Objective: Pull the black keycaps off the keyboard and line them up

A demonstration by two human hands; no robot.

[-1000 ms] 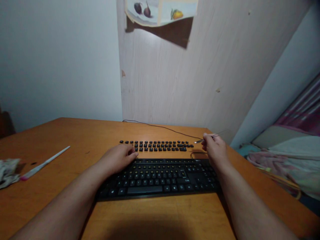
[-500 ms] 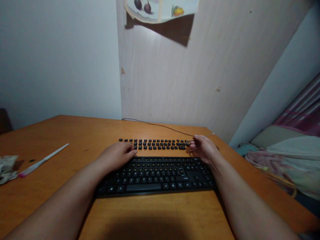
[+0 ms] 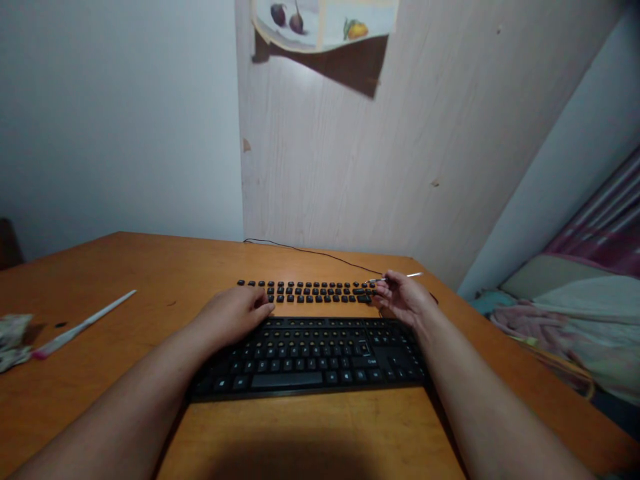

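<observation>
A black keyboard [image 3: 287,380] lies on the table, its upper rows bare of keycaps and the lower ones still capped. Beyond its far edge, loose black keycaps [image 3: 309,291] are set out in three rows. My left hand [image 3: 240,310] rests over the keyboard's far left corner with fingers curled; whatever they may hold is hidden. At the right end of the keycap rows, my right hand [image 3: 403,297] pinches a slim tool [image 3: 414,275], perhaps a small screwdriver, with a pale rear end and a thin tip pointing left, close to the last keycaps.
On the wooden table [image 3: 320,433], a white stick-like object with a pink end [image 3: 95,320] lies at left beside crumpled paper [image 3: 14,340] and a small dark piece [image 3: 61,325]. A black cable [image 3: 300,249] runs along the back. Bedding [image 3: 540,327] is at right.
The slim tool has turned flatter, and its tip has moved slightly left over the keycaps. My left hand stays in place. The whole view has shifted slightly.
</observation>
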